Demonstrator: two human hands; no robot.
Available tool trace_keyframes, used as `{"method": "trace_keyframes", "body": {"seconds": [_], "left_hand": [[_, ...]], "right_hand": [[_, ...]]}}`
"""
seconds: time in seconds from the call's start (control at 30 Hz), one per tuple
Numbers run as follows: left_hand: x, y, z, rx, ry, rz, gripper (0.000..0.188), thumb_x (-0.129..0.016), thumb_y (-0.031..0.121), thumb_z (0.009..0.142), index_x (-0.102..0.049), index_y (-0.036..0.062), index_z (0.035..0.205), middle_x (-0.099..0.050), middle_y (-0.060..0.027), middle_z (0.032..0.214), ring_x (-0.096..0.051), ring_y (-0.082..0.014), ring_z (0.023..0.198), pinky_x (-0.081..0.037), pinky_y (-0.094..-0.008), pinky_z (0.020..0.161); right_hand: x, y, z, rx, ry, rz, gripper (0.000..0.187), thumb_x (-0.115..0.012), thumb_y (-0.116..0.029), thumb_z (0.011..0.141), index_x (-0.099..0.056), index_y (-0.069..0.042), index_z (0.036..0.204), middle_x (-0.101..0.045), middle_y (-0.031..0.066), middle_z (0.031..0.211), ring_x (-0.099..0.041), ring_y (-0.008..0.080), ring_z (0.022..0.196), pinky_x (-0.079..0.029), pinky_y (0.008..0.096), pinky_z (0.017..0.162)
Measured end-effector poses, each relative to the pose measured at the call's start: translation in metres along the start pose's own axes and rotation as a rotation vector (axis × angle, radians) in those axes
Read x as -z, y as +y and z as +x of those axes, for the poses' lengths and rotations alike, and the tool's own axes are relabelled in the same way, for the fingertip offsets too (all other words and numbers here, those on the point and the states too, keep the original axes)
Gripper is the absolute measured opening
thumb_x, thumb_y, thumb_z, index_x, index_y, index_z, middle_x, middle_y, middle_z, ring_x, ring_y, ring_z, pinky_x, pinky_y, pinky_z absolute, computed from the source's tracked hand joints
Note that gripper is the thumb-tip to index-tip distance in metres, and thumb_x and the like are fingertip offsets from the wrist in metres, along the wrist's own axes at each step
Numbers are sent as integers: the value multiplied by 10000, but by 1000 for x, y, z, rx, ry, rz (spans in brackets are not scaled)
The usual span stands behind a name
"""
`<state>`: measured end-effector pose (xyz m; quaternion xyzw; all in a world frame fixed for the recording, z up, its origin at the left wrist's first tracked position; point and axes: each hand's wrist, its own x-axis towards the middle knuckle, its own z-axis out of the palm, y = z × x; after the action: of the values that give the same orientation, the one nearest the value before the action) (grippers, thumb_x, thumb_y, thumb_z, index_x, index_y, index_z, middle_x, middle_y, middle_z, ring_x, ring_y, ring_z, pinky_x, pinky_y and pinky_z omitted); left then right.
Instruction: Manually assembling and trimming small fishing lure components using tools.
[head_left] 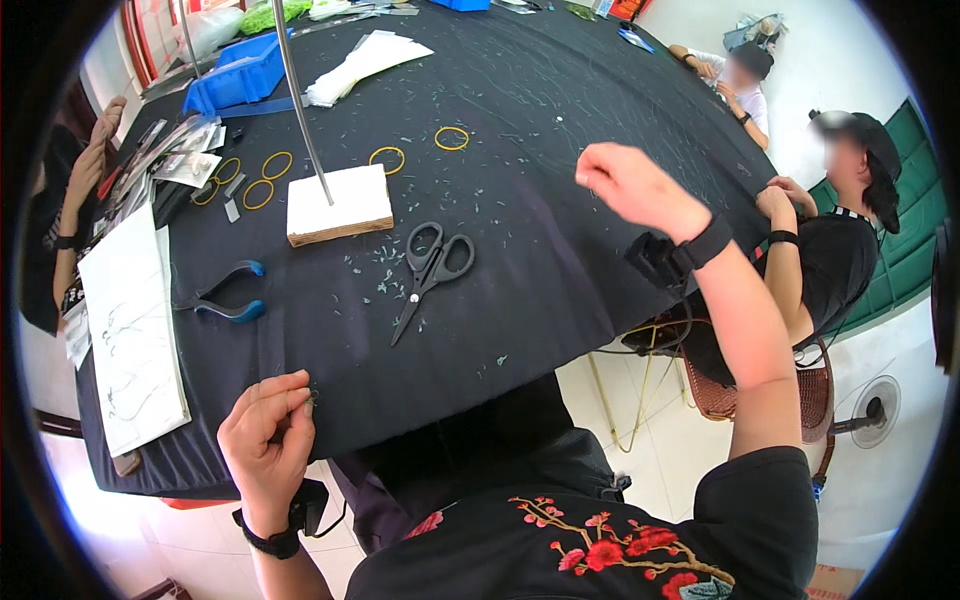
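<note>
left hand (268,430): curled at the near edge of the surface (560,250), fingertips pressed together on something tiny and dark — can't make out what it is, maybe a small bit of wire or thread

right hand (632,187): up in the air over the right side of the black cloth, fingers loosely closed; if it's pinching a thread I can't see one, too fine to tell

where the work is: right at that left pinch, near edge, just in front of the person's body

scissors (432,270): black, lying shut in the middle of the surface, well apart from both hands

pliers (228,296): blue-handled, to the left, beside a white sheet with drawings (130,330)

stand (338,205): white block with a thin metal rod going up, far of the scissors; yellow rubber bands (388,158) scattered past it

risk 1: the pinched bit looks tiny and it's dark on a dark cloth at the very edge — one slip and I'd guess it goes to the floor or vanishes among the little scraps

risk 2: if there's a line between the hands, the raised right one could pull it out of the left pinch or snap it

risk 3: a co-worker (840,250) sits close on the right — a wide elbow swing could bump them
</note>
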<state>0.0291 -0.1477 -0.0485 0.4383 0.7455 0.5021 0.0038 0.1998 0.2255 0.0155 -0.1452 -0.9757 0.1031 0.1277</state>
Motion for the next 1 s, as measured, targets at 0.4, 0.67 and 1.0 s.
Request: {"method": "trace_keyframes", "body": {"seconds": [0.4,0.67,1.0], "left_hand": [[3,-1,0,-16,-3,-29,91,-589,-68,699,-616,-28,776,-633,-107,871,-540,-71,611,-417,-177,527],[39,-3,-14,-94,133,15,113,-626,-34,674,-627,1,782,-636,-93,874,-605,-149,617,-476,-226,530],[163,-69,-56,84,608,609,62,-599,-19,694,-612,-9,754,-643,-94,900,-568,-246,965,-429,-328,832]], "right_hand": [[90,-82,67,447,-30,-255,136,-489,-134,812,-487,-4,771,-504,124,664,-508,273,638,-410,342,601],[109,-211,125,451,-127,-211,127,-479,-128,837,-472,-19,772,-420,34,633,-408,109,603,-361,261,569],[51,-366,239,900,-133,-275,245,-524,-218,806,-584,19,788,-570,105,631,-494,170,567,-403,316,555]]}}
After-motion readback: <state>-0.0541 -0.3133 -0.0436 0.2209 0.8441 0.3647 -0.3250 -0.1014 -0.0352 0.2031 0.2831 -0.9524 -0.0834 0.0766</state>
